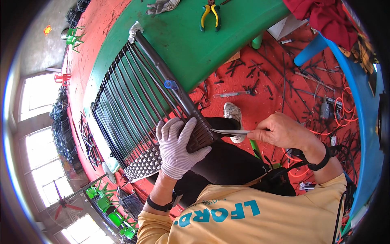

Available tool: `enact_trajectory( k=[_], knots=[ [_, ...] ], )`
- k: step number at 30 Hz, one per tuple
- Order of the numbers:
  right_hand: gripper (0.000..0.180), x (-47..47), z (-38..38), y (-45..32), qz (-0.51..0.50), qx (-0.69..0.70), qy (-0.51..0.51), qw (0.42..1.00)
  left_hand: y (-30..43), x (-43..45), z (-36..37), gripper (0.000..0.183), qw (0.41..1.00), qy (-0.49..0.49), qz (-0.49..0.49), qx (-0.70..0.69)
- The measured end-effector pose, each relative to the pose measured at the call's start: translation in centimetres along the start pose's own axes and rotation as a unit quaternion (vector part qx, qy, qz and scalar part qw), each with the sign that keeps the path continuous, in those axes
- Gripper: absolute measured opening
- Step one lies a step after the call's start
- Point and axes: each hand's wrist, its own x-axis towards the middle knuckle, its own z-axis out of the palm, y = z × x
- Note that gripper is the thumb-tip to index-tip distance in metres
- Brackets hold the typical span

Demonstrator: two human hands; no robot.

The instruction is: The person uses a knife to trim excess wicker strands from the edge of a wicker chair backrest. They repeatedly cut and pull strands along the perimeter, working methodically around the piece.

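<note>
A frame (158, 65) strung with long dark brown strands leans across the green table and over my lap. Its near end has a tight dark weave (199, 138) and a patch of grey-and-black weave (143, 164). In a striped knit glove, my left hand (179, 143) grips this end, fingers spread over the strands. My bare right hand (274, 131) holds a slim metal tool (230, 132), its curved tip touching the wound edge of the frame. A blue translucent plastic piece (170, 84) sits on the side bar. Crumpled foil-like material (135, 30) covers the far corner.
Yellow-and-green-handled pliers (210, 16) and a grey glove (163, 6) lie on the green table (195, 42). Cut strands litter the red floor (259, 100), with an orange hose (338, 114) at right. A blue table or stool (350, 76) bears dark red cloth (326, 21).
</note>
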Motion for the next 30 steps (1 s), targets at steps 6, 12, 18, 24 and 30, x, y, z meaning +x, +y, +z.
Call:
enact_trajectory(
  k=[6,12,18,24,30],
  knots=[
    [0.044,-0.5,1.1,-1.1,0.000,-0.084,0.018,0.996,-0.1,0.1,0.1,0.081,1.000,0.006,0.005,-0.012],
    [0.048,-0.3,1.1,-1.7,-0.023,-0.080,0.008,0.996,-0.2,-0.1,0.3,0.082,1.000,0.018,0.012,-0.020],
    [0.057,-0.4,1.9,-2.0,-0.012,-0.098,0.028,0.995,-0.2,0.0,0.3,0.082,1.000,0.020,0.010,-0.015],
    [0.049,-0.8,7.3,-0.1,0.004,0.040,0.085,0.996,-0.1,-0.1,0.4,0.077,0.999,0.030,-0.001,-0.020],
    [0.042,-0.7,10.7,1.3,-0.026,0.066,0.180,0.981,-0.1,-0.3,0.3,0.067,0.999,0.037,0.017,-0.006]
  ],
)
